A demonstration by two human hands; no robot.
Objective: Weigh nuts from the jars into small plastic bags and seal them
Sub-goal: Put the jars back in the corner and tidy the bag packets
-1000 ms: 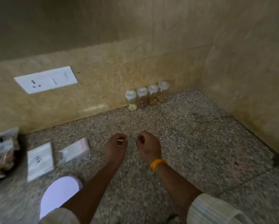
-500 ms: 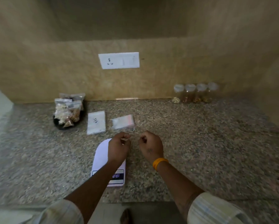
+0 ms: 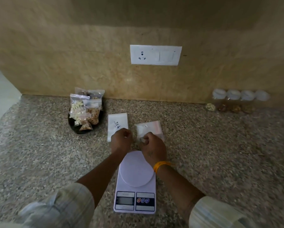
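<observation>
On speckled granite counter (image 3: 220, 162), between both forearms: white digital kitchen scale (image 3: 135, 186). Just beyond: left hand (image 3: 121, 142) and right hand (image 3: 152, 148), fingers curled, pinching something small and clear between them; cannot tell what. Behind: two packs of flat clear plastic bags (image 3: 117, 124). Far right against wall: four white-lidded clear nut jars (image 3: 233, 102). Left: black dish of filled, sealed bags (image 3: 86, 111).

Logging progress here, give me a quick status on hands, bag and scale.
Left hand and right hand pinching a clear bag between them. Scale platform bare. Jars capped, far right. Nothing blocking.
</observation>
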